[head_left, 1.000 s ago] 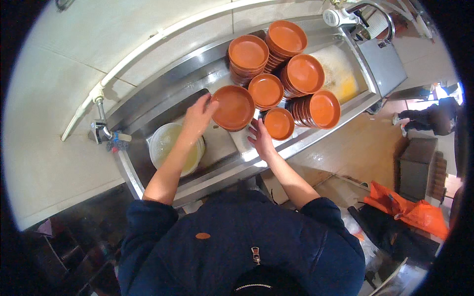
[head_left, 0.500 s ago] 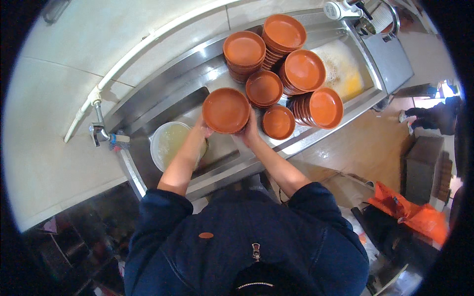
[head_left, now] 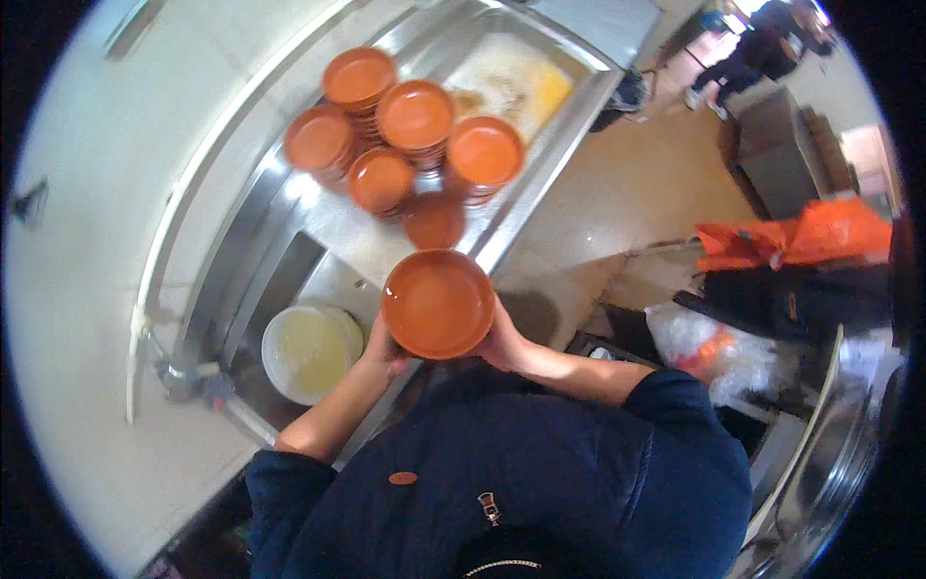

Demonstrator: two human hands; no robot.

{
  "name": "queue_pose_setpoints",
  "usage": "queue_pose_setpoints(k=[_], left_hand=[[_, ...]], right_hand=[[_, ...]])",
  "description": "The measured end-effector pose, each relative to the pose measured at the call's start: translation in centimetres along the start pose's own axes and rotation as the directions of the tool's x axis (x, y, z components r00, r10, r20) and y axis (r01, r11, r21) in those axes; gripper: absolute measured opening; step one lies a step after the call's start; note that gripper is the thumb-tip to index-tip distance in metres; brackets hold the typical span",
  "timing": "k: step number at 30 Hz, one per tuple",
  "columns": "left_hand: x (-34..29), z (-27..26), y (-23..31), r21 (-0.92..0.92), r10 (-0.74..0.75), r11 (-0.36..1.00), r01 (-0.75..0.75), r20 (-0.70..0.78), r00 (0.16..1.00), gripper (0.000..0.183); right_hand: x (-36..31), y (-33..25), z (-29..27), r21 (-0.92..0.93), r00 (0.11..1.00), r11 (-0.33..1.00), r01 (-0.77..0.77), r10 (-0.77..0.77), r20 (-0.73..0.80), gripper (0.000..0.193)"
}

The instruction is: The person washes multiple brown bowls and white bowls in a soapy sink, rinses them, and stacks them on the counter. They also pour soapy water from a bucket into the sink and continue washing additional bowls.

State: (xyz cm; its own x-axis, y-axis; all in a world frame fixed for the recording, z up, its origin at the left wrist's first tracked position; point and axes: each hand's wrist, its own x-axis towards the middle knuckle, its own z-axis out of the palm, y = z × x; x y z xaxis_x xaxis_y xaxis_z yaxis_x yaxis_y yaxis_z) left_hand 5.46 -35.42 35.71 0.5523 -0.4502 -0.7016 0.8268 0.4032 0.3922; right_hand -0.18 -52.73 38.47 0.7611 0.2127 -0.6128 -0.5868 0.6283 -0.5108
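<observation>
Both my hands grip a round terracotta dish [head_left: 438,304] close in front of my body, just past the sink's front edge. My left hand [head_left: 388,349] is wrapped round its left side, and my right hand [head_left: 505,338] closes on its right side. Whether more dishes are nested beneath it is hidden. Beyond it, several stacks of similar brown dishes stand on the metal drainboard: a large stack [head_left: 416,115], another [head_left: 485,152] at the right, and a smaller one [head_left: 380,181]. A small dish [head_left: 434,222] lies nearest the held one, partly blurred.
A white bucket of cloudy liquid [head_left: 311,353] stands in the sink basin at left. A foamy, yellowish basin [head_left: 511,82] is at the far end. To the right are an orange bag [head_left: 801,234] and a clear plastic bag [head_left: 714,338]. A person [head_left: 762,48] stands in the background.
I have turned to the right and drawn the held dish away from over the sink, toward my body. The stacks now sit farther left in view. My hold is unchanged.
</observation>
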Motion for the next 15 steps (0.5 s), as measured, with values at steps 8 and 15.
queue_pose_setpoints(k=[8,15], left_hand=[[11.3,21.8,-4.5,0.249,-0.115,0.968,0.008,0.416,0.902,0.054],[23.7,41.2,-8.2,0.451,-0.183,0.889,0.078,0.196,0.963,0.055]], right_hand=[[-6.8,-15.5,-12.7,0.110,0.963,0.980,0.164,-0.135,-0.235,0.068],[-8.1,-31.0,-27.5,0.115,0.938,0.941,0.318,-0.294,-0.185,0.067]])
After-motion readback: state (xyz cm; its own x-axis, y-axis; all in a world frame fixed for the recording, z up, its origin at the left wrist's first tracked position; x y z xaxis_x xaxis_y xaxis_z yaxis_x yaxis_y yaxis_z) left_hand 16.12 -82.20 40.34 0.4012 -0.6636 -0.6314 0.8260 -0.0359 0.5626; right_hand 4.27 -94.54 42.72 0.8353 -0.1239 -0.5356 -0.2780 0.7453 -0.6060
